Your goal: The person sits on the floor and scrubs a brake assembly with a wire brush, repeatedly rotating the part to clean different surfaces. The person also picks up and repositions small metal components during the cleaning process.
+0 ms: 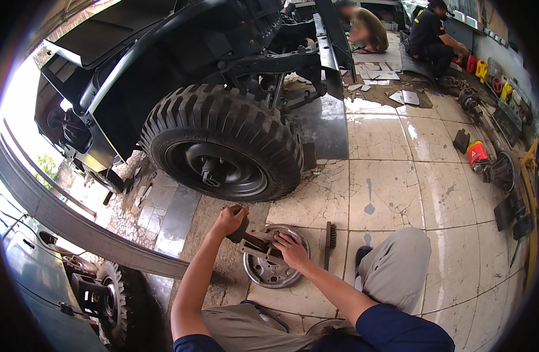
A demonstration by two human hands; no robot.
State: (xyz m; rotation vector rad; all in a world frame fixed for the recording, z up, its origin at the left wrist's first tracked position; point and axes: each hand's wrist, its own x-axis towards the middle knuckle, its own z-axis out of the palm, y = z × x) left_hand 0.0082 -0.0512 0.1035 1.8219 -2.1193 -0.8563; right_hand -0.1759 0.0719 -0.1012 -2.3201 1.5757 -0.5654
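Observation:
In front of me on the floor lies a round grey metal plate (270, 278) with holes and fittings, which looks like a drum brake backing plate. My left hand (228, 222) is closed around the dark handle of a tool (239, 230) whose exact kind I cannot make out. The tool slants down toward a curved metal part (259, 251) on the plate. Pressed on the plate's upper right side is my right hand (292, 249), fingers spread over the metal fittings; what lies under its palm is hidden. Just right of the plate is a brush (330, 239) with dark bristles.
A black vehicle with a big treaded tire (222, 141) stands just beyond the plate. A long grey beam (99, 220) runs along the left, beside another wheel (114, 299). Metal parts and a red can (477, 154) line the right wall. Two people crouch or sit farther back.

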